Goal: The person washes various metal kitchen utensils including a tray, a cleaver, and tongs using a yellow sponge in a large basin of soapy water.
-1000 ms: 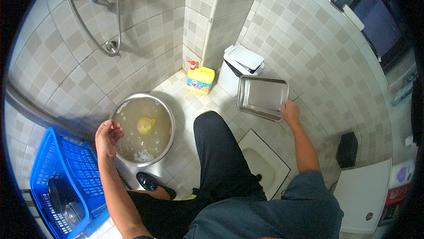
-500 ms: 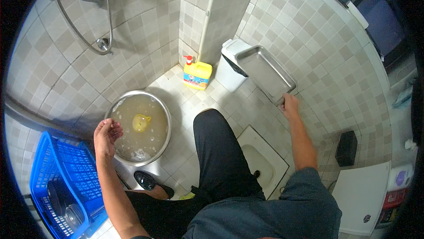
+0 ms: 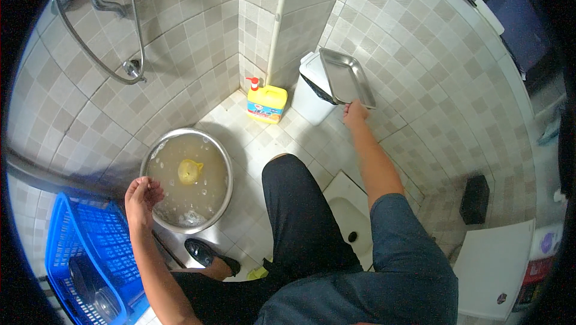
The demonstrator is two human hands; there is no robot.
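My right hand (image 3: 356,112) pinches the metal tray (image 3: 346,78) by its near edge, beside the white bin (image 3: 311,98); a firm grip should steady it. My empty left hand (image 3: 143,198) curls loosely near the basin (image 3: 230,176).

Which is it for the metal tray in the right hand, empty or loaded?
Empty: the metal tray, held at its near end by the right hand, shows a bare inner bottom.

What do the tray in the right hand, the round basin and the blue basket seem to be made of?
Tray: likely metal, satin grey, with soft reflections.
Round basin: probably metal too, polished, its rim glinting.
Blue basket: apparently plastic, slightly shiny, evenly coloured with slotted walls.
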